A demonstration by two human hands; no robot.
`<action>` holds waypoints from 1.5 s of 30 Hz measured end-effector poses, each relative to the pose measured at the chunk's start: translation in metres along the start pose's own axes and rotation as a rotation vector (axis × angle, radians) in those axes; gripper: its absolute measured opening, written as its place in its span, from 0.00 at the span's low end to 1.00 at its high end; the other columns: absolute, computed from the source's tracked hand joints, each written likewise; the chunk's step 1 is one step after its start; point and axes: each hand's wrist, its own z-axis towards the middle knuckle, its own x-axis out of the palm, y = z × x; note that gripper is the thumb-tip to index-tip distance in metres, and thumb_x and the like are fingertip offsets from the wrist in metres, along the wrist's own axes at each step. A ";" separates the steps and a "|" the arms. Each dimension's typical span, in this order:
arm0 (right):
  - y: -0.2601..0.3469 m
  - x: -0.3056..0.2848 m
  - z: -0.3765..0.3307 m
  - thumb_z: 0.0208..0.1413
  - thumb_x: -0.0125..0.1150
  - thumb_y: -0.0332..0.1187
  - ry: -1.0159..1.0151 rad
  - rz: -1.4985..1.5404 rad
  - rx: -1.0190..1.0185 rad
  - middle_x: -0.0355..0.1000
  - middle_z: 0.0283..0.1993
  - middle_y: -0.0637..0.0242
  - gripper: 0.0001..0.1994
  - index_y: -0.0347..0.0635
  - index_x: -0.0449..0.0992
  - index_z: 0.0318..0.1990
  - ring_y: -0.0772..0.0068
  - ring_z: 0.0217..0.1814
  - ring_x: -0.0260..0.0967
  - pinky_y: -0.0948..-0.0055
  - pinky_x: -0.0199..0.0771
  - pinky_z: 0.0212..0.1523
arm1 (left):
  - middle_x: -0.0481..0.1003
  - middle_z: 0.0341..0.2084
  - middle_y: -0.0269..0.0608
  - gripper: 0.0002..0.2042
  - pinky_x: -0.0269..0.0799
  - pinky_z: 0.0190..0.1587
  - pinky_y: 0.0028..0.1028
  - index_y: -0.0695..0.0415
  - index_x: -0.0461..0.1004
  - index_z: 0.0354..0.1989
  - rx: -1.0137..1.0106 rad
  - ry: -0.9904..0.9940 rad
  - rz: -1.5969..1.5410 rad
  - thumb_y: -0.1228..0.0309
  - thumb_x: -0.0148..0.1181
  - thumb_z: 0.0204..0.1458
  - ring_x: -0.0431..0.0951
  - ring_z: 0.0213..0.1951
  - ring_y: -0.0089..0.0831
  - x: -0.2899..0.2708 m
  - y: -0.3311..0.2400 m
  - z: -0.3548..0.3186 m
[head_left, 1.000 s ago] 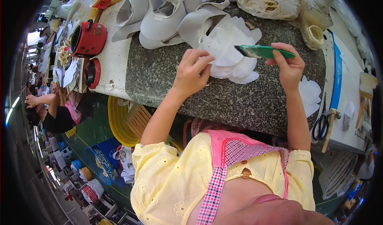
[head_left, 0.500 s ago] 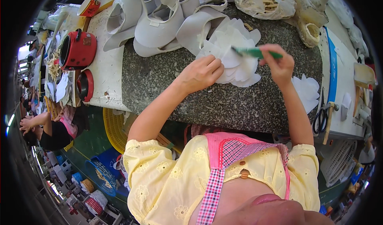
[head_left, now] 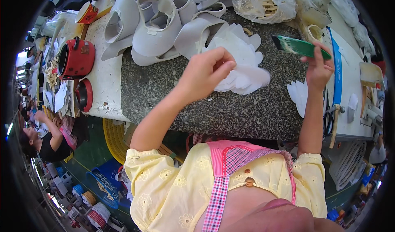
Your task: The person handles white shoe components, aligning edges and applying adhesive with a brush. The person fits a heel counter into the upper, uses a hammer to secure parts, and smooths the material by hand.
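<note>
My right hand [head_left: 320, 69] holds a green-handled brush [head_left: 298, 46] with dark bristles, raised over the right side of the speckled stone slab [head_left: 173, 104]. My left hand [head_left: 207, 72] is closed in a pinch at the left edge of a fanned stack of thin white petal-shaped pieces [head_left: 242, 78]. What lies between its fingertips, if anything, is too small to make out. The upper piece in the stack has a blurred right edge. A smaller group of white pieces [head_left: 298, 95] lies on the slab by my right forearm.
Behind the stack sit several pale grey moulded shapes [head_left: 158, 43] and a clear plastic bag of thin sticks [head_left: 265, 4]. A red pot [head_left: 80, 59] and a paper cup [head_left: 87, 13] stand at left. Scissors [head_left: 328, 123] and a blue strip [head_left: 337, 67] lie right; another person [head_left: 51, 139] sits far left.
My right hand has lifted the brush off the white pieces and carried it to the right. The left hand has turned slightly and moved right, and the stack's upper piece has shifted.
</note>
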 end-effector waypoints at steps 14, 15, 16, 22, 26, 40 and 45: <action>-0.028 0.061 -0.014 0.41 0.55 0.16 0.578 -0.189 -0.242 0.72 0.30 0.63 0.08 0.35 0.73 0.31 0.73 0.32 0.69 0.79 0.68 0.33 | 0.74 0.21 0.45 0.07 0.69 0.31 0.31 0.62 0.73 0.27 -0.006 0.134 0.687 0.71 0.53 0.43 0.75 0.25 0.36 -0.007 0.030 0.101; -0.029 0.055 -0.020 0.41 0.56 0.17 0.652 -0.238 -0.217 0.72 0.29 0.64 0.08 0.36 0.73 0.30 0.73 0.31 0.70 0.79 0.68 0.32 | 0.74 0.21 0.45 0.07 0.69 0.31 0.31 0.62 0.73 0.27 -0.006 0.135 0.685 0.71 0.53 0.43 0.75 0.25 0.36 -0.006 0.031 0.102; -0.027 0.051 -0.028 0.40 0.57 0.18 0.726 -0.285 -0.192 0.72 0.29 0.64 0.08 0.37 0.73 0.30 0.72 0.31 0.70 0.78 0.68 0.32 | 0.74 0.21 0.46 0.08 0.68 0.31 0.31 0.61 0.73 0.27 0.005 0.123 0.669 0.70 0.53 0.43 0.75 0.26 0.37 -0.007 0.032 0.100; 0.007 0.031 -0.053 0.40 0.57 0.17 0.662 -0.051 -0.042 0.72 0.28 0.61 0.07 0.36 0.73 0.29 0.73 0.26 0.69 0.77 0.69 0.27 | 0.73 0.21 0.42 0.06 0.68 0.31 0.26 0.60 0.71 0.29 0.211 0.028 0.514 0.71 0.53 0.45 0.72 0.24 0.32 -0.023 0.017 0.084; 0.023 -0.038 -0.010 0.45 0.55 0.18 0.067 -0.129 -0.040 0.70 0.30 0.65 0.07 0.35 0.72 0.32 0.80 0.21 0.65 0.84 0.66 0.22 | 0.73 0.24 0.43 0.05 0.69 0.31 0.27 0.61 0.72 0.26 0.863 -0.620 0.535 0.84 0.53 0.41 0.73 0.26 0.37 -0.021 -0.019 0.049; -0.021 -0.111 0.071 0.38 0.60 0.25 0.316 -0.726 -0.190 0.70 0.40 0.64 0.13 0.47 0.74 0.36 0.69 0.31 0.69 0.74 0.69 0.32 | 0.69 0.38 0.43 0.08 0.59 0.46 0.36 0.60 0.73 0.30 0.539 -0.383 0.868 0.79 0.57 0.39 0.64 0.45 0.43 -0.009 0.009 -0.012; -0.022 -0.198 0.114 0.31 0.60 0.27 0.059 -0.545 0.042 0.68 0.43 0.65 0.23 0.48 0.73 0.43 0.75 0.36 0.66 0.77 0.67 0.35 | 0.70 0.36 0.43 0.06 0.62 0.44 0.36 0.60 0.73 0.28 0.566 -0.334 0.901 0.79 0.58 0.38 0.66 0.42 0.43 0.005 0.007 0.004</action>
